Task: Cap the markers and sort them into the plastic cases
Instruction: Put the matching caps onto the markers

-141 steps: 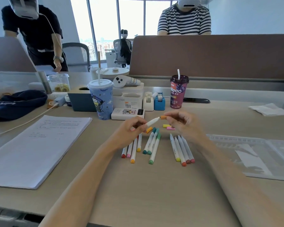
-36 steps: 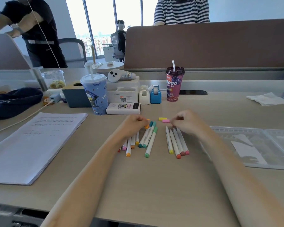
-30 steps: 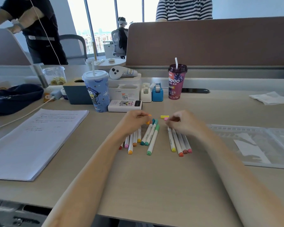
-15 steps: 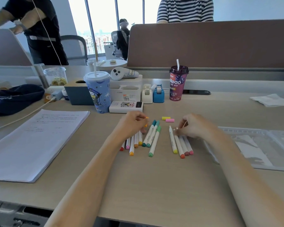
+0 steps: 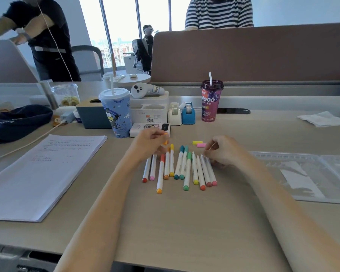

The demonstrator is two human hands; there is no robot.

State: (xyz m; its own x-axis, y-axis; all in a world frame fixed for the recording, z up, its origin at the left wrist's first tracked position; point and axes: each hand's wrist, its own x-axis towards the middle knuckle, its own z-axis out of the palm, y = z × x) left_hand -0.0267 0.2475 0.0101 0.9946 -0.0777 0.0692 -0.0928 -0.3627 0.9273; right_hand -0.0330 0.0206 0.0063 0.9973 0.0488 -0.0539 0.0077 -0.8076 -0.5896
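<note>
Nearest me, my two bare forearms ran up from the front edge of the desk (image 5: 185,222) toward its middle. There the markers (image 5: 180,169) lay side by side in a loose row, white barrels pointing away from me, their coloured ends toward me. The four at the right end of the row showed bare tips; several to their left wore caps in teal, green, yellow and orange.

My right hand (image 5: 222,151) rested at the far ends of those four uncapped markers, fingers curled in with thumb and forefinger nearly closed; whether they pinched anything I could not tell. My left hand (image 5: 149,144) sat over the far ends of the left markers, fingers bent loosely around something small and orange (image 5: 165,142), which showed just past my fingertips; I could not tell whether it was a cap or a marker's end.

Just beyond my right hand, a yellow cap (image 5: 197,142) and a pink cap (image 5: 201,145) lay loose on the desk, touching or almost so. Toward the right edge, the clear plastic cases (image 5: 310,173) lay open and flat.

Farther back stood a blue cup (image 5: 116,112) and a purple drink cup (image 5: 211,101).
</note>
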